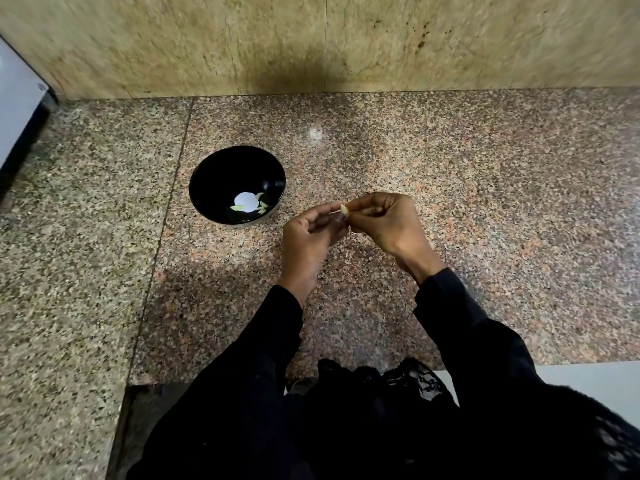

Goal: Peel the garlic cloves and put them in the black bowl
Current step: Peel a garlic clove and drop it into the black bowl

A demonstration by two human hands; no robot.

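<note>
A black bowl (207,174) stands on the granite counter, left of my hands, with a few pale peeled cloves (261,206) near a bright glare spot at its bottom. Just right of the bowl, above the counter, my left hand (311,233) and my right hand (384,220) meet with fingertips together. Between them they pinch one small pale garlic clove (344,209). Most of the clove is hidden by the fingers. Black sleeves cover both forearms.
The speckled granite counter (485,188) runs to a beige stone wall (311,43) behind. A white appliance edge (17,98) sits at the far left. A seam in the counter (166,209) passes left of the bowl. Small flecks of skin lie under my hands.
</note>
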